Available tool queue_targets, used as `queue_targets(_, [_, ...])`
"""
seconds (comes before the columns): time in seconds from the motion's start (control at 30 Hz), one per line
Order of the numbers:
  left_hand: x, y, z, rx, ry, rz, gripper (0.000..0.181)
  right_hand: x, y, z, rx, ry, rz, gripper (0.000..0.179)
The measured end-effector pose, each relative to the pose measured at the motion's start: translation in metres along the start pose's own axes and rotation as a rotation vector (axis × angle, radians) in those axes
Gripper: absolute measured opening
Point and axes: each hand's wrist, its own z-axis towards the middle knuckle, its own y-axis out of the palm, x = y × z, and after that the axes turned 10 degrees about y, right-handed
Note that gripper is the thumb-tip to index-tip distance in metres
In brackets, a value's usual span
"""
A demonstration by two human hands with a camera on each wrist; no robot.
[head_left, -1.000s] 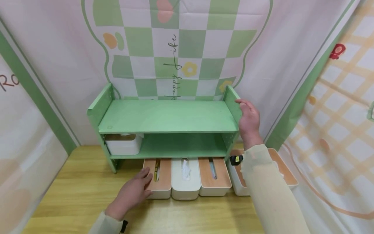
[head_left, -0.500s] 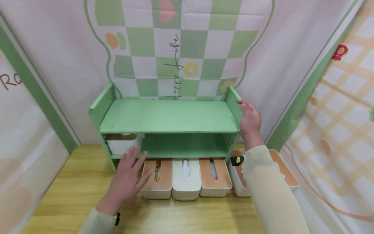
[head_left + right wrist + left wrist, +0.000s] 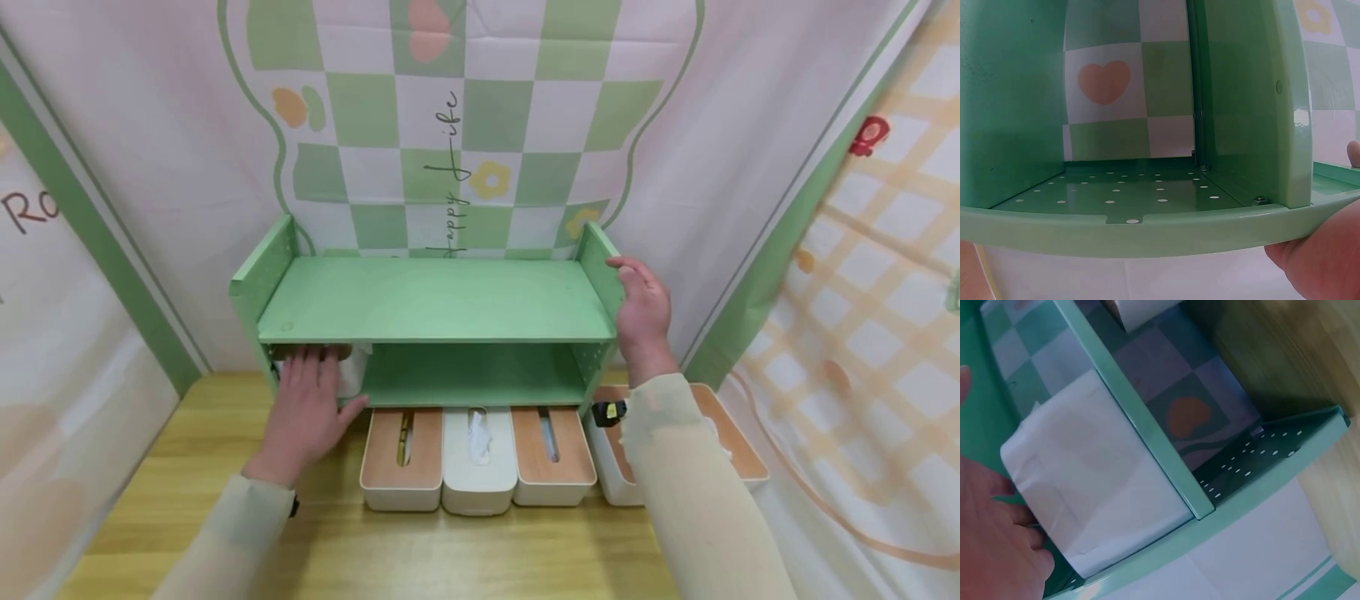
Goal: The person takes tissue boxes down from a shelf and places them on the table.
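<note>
A green two-tier shelf [image 3: 435, 300] stands on the wooden table. My left hand [image 3: 303, 417] reaches into its lower tier, fingers extended over a white tissue box [image 3: 352, 377] with a brown top at the left end. In the left wrist view, the same hand [image 3: 997, 531] lies along the upper edge of that box [image 3: 1097, 475], its fingertips partly hidden. My right hand [image 3: 643, 317] grips the shelf's right side panel, fingers bent over its upper edge. From the right wrist, part of this hand [image 3: 1329, 256] shows against the panel's outer face.
Below the shelf's front edge, two wood-topped boxes [image 3: 420, 475] [image 3: 570, 467] flank a white tissue box [image 3: 480, 483]. Another wood-topped box [image 3: 738, 450] stands at the right, partly behind the right sleeve. A printed curtain [image 3: 495, 117] hangs behind.
My left hand has left the left wood-topped box in front and moved up and left to the white tissue box on the shelf. The right hand keeps its grip on the panel.
</note>
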Motion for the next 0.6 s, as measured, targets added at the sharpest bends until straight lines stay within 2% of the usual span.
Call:
queue_targets(0.17, [-0.009, 0.003, 0.009, -0.022, -0.013, 0.035, 0.086, 0.0, 0.0, -0.001, -0.004, 0.002, -0.002, 0.046])
queue_targets(0.4, [-0.011, 0.001, 0.012, -0.124, -0.092, 0.002, 0.067, 0.0, 0.001, -0.001, -0.009, 0.017, 0.005, 0.045])
queue_targets(0.5, [-0.01, 0.001, 0.011, -0.139, -0.093, 0.002, 0.066, 0.0, 0.001, 0.0, -0.007, 0.017, 0.006, 0.045])
queue_targets(0.6, [-0.007, 0.001, 0.01, -0.135, -0.067, 0.021, 0.066, 0.0, 0.001, 0.001, -0.001, 0.015, 0.006, 0.045])
